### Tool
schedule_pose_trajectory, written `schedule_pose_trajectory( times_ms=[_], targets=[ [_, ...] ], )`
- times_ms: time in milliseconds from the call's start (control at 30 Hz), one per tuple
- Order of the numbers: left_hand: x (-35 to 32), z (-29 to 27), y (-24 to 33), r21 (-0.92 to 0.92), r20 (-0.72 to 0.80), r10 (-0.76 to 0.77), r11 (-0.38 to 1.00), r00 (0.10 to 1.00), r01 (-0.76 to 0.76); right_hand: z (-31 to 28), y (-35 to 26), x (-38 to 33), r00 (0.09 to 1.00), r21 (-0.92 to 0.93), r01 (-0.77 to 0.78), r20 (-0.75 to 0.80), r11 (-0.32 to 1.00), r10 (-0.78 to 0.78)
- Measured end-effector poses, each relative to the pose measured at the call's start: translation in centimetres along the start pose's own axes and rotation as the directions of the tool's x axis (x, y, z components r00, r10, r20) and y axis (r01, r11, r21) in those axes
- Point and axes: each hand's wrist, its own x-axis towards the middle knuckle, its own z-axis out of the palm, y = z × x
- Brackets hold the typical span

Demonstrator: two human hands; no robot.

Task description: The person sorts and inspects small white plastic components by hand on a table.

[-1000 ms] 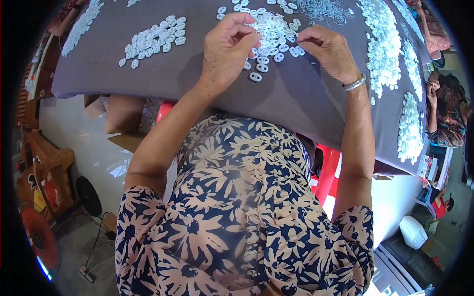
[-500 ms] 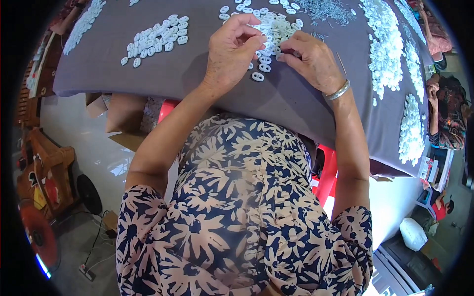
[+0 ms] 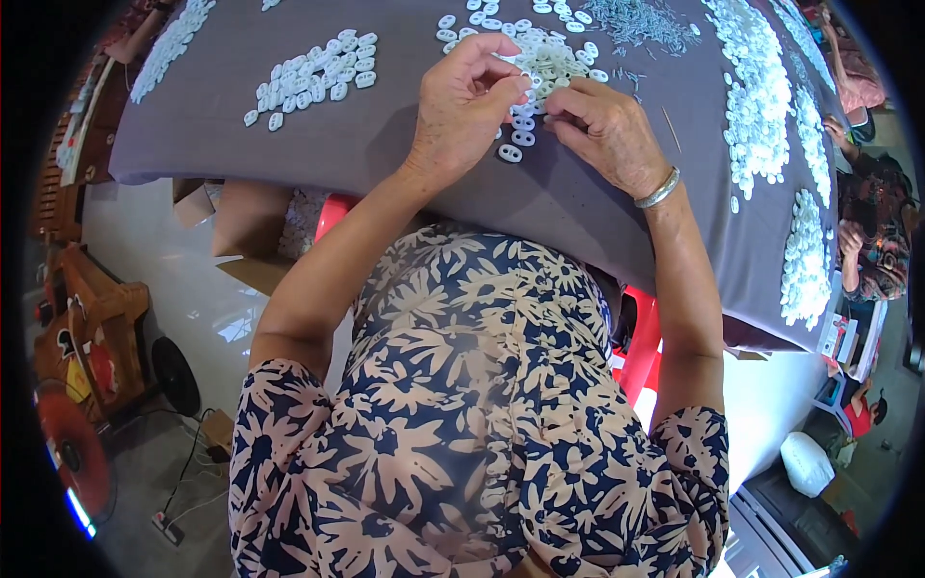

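Note:
Over the near side of the cloth-covered table, my left hand [image 3: 464, 111] is closed in a pinch, thumb against fingertips. Whatever it holds is too small to make out. Facing it, my right hand [image 3: 609, 133], with a silver bangle at the wrist, is also closed, thumb and fingers pressed together; its contents are hidden. Just beyond and between the fingertips spreads a pile of small white oval pieces [image 3: 551, 56] with two holes each. One loose white oval piece [image 3: 510, 153] lies below the hands. A thin wooden stick [image 3: 671, 129] rests right of my right hand.
A group of white ovals [image 3: 318, 72] lies to the left. Small grey metal pieces [image 3: 631, 24] are heaped at the back. Long heaps of white pieces [image 3: 756, 106] cover the right side. Under the table stands a cardboard box [image 3: 252, 220]. Another person [image 3: 872, 222] sits at right.
Both hands keep close together in their pinches, with only slight finger movement. The whole view has shifted a little. At the right, the other person's hand has come lower.

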Motion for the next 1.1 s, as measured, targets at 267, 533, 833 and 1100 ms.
schedule_pose_trajectory(
  times_ms=[267, 533, 833, 1100],
  targets=[
    [-0.1, -0.2, -0.1, 0.002, 0.024, -0.021, 1.000, 0.999, 0.021, -0.8, -0.2, -0.2, 0.997, 0.102, 0.046, 0.051, 0.994, -0.051],
    [-0.1, -0.3, 0.7, 0.036, 0.018, -0.030, 0.999, 0.999, 0.030, -1.3, 0.3, -0.3, 0.999, 0.259, -0.044, 0.006, 0.965, 0.043],
    [0.2, -0.4, 0.1, 0.036, -0.006, 0.009, 0.999, 1.000, -0.008, -0.8, 0.3, -0.4, 0.986, 0.198, 0.036, 0.150, 0.980, -0.067],
    [0.3, -0.3, 0.1, 0.025, -0.001, 0.032, 0.999, 0.999, -0.032, -1.3, -0.2, -0.1, 0.984, 0.216, -0.002, 0.174, 0.976, -0.037]
  ],
)
